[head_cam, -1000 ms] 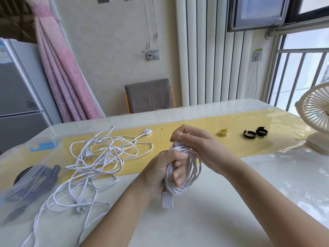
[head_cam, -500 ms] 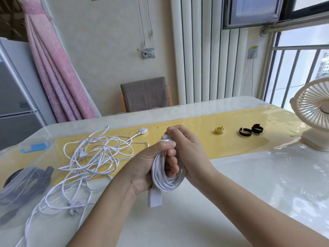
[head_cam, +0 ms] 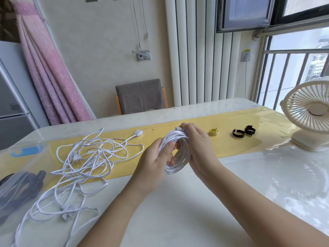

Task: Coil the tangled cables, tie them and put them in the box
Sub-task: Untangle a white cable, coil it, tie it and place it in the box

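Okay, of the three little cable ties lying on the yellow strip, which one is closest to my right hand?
The yellow tie. It lies just beyond your right hand, and it is the only yellow one; the two black ties sit farther right, toward the fan.

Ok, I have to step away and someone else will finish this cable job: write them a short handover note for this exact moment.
Left hand: closed on the white coil, thumb through its middle.
Right hand: gripping the coil's far side, fingertips at the top.
The coil is wound, held above the table, not tied.
Ties: a yellow strap and two black straps lie on the yellow runner, right of the hands.
Left to do: tie this coil, then untangle, coil and tie the loose white cables at left.
A clear container at the left edge holds a dark cable, probably the box.
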`<control>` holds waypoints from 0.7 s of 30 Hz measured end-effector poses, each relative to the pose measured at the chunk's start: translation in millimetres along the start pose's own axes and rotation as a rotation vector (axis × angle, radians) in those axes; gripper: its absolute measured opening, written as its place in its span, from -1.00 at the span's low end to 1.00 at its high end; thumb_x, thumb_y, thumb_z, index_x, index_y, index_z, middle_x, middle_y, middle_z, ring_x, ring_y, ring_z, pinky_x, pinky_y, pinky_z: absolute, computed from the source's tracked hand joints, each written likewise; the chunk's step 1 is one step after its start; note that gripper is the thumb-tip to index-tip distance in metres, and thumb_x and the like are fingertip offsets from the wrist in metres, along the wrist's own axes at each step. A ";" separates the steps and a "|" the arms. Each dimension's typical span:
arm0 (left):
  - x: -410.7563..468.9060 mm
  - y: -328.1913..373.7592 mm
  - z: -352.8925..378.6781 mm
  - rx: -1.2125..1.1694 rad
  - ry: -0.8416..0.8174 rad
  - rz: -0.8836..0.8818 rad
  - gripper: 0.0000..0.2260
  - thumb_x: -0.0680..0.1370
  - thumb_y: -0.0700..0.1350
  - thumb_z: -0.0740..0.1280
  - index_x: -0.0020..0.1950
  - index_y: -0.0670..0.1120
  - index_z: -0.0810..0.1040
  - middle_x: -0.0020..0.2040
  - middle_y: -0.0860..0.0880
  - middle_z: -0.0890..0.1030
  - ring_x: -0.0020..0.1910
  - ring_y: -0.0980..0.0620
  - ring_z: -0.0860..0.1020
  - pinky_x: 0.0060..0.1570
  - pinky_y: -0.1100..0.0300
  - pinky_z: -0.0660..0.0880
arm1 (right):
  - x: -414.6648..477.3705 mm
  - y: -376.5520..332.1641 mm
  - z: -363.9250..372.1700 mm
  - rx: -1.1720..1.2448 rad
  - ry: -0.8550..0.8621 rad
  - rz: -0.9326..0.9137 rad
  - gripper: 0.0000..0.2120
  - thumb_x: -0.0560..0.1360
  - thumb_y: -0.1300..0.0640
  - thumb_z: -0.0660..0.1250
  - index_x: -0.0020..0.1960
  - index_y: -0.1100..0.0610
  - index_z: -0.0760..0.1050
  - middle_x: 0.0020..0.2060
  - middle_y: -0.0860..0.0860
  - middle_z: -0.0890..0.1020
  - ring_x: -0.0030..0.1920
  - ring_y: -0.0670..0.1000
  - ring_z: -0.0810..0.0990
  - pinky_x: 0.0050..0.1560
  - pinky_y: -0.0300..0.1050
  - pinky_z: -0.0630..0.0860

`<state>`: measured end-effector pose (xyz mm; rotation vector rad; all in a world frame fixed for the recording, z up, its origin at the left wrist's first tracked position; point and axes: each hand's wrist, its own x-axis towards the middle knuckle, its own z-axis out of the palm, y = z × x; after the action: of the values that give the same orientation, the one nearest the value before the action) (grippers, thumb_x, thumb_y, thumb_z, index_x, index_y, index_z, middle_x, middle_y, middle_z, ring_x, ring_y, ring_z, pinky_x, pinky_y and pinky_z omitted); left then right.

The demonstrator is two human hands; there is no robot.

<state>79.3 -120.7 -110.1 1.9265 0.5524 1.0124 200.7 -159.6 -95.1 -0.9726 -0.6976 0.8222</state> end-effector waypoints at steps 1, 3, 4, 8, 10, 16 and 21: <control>0.5 -1.2 -1.8 0.033 -0.007 0.005 -0.76 0.51 0.14 0.15 -0.18 0.01 0.46 -0.44 0.12 0.44 -0.44 0.15 0.41 -0.38 0.29 0.33 | 1.8 1.1 -1.2 -0.031 -0.008 -0.006 -0.87 0.53 0.21 0.20 -0.16 0.22 0.45 -0.42 0.11 0.44 -0.42 0.03 0.42 -0.39 -0.12 0.36; 1.5 -5.1 -4.3 0.092 -0.014 0.004 -0.76 0.51 0.14 0.14 -0.19 0.01 0.46 -0.45 0.10 0.45 -0.46 0.17 0.39 -0.37 0.29 0.32 | 6.7 4.6 -4.7 -0.069 -0.030 0.004 -0.87 0.52 0.23 0.19 -0.17 0.23 0.45 -0.44 0.08 0.47 -0.43 0.01 0.45 -0.38 -0.15 0.38; 2.1 -6.6 -5.9 0.119 -0.012 0.003 -0.74 0.50 0.14 0.14 -0.19 -0.01 0.46 -0.45 0.10 0.46 -0.45 0.17 0.39 -0.35 0.29 0.33 | 10.1 6.6 -6.2 -0.094 -0.048 0.025 -0.86 0.52 0.24 0.20 -0.18 0.23 0.46 -0.44 0.06 0.49 -0.42 -0.01 0.46 -0.37 -0.18 0.39; 7.4 -15.1 -19.7 0.242 -0.019 -0.049 -0.55 0.45 0.21 0.15 -0.16 -0.20 0.46 -0.47 0.08 0.48 -0.42 0.15 0.41 -0.28 0.24 0.35 | 33.4 14.8 -29.4 -0.100 -0.033 0.121 -0.79 0.59 0.10 0.23 -0.13 0.17 0.55 -0.26 0.00 0.61 -0.21 -0.03 0.58 -0.17 -0.19 0.52; 10.3 -19.1 -28.7 0.259 -0.008 -0.081 -0.48 0.41 0.25 0.14 -0.14 -0.23 0.45 -0.48 0.07 0.49 -0.43 0.15 0.42 -0.28 0.23 0.36 | 53.7 20.5 -58.6 -0.325 0.130 0.044 -0.83 0.59 0.12 0.23 -0.12 0.12 0.55 -0.17 -0.02 0.61 -0.09 0.01 0.56 -0.09 -0.14 0.50; 12.8 -22.4 -31.5 0.259 0.022 -0.128 -0.63 0.46 0.17 0.13 -0.18 -0.14 0.46 -0.47 0.05 0.48 -0.45 0.19 0.41 -0.34 0.33 0.33 | 86.1 33.4 -106.0 -1.011 0.378 -0.149 -0.70 0.53 0.27 0.19 0.23 0.17 0.50 0.26 0.12 0.45 0.22 0.12 0.42 0.07 -0.19 0.27; 13.3 -28.9 -27.2 0.121 0.058 -0.216 -0.74 0.63 -0.04 0.18 -0.20 -0.13 0.46 -0.51 0.10 0.44 -0.42 0.16 0.40 -0.31 0.29 0.32 | 101.2 42.4 -108.0 -1.373 0.298 -0.052 -0.52 0.53 0.22 0.14 0.46 0.17 0.29 0.48 0.08 0.28 0.34 0.26 0.28 0.30 -0.04 0.23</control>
<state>64.9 -82.9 -120.9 1.8983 0.8526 0.9161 328.5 -106.3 -162.3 -2.2235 -1.0106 0.0167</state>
